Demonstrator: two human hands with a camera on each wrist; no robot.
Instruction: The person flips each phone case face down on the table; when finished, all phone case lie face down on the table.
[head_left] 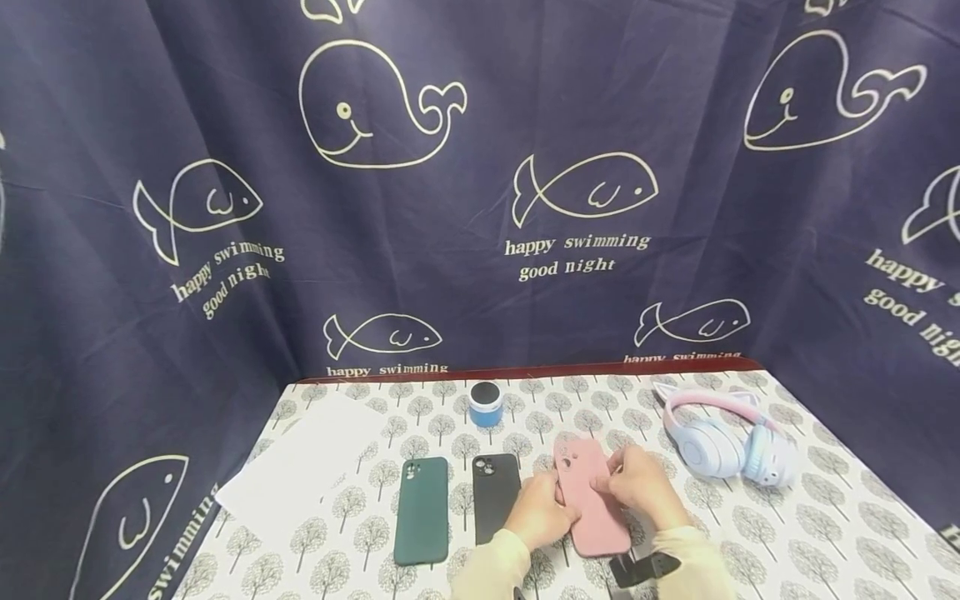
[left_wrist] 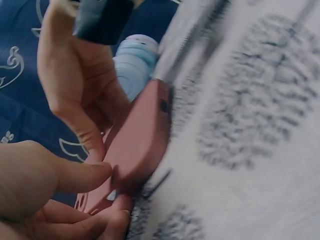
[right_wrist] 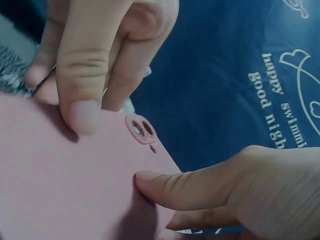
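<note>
Both hands hold a pink phone case [head_left: 592, 508] over the table, its camera cutout toward the far end. My left hand [head_left: 542, 510] pinches its left edge, thumb on the back and fingers beneath. On the opposite edge, my right hand [head_left: 641, 483] pinches it with the thumb [right_wrist: 85, 115] on the back. In the left wrist view the pink case [left_wrist: 140, 135] stands edge-on, a port opening showing at its end. Close to the left hand lies a black phone case [head_left: 495, 492], partly covered by that hand. A dark green phone case [head_left: 422, 510] lies farther left.
White sheets [head_left: 307, 462] lie at the table's left. A small blue round speaker [head_left: 486, 406] stands at the back. Cat-ear headphones [head_left: 723, 442] rest at the right. The tree-print tablecloth [head_left: 333, 575] covers the table, with a dark whale-and-fish curtain [head_left: 480, 200] behind it.
</note>
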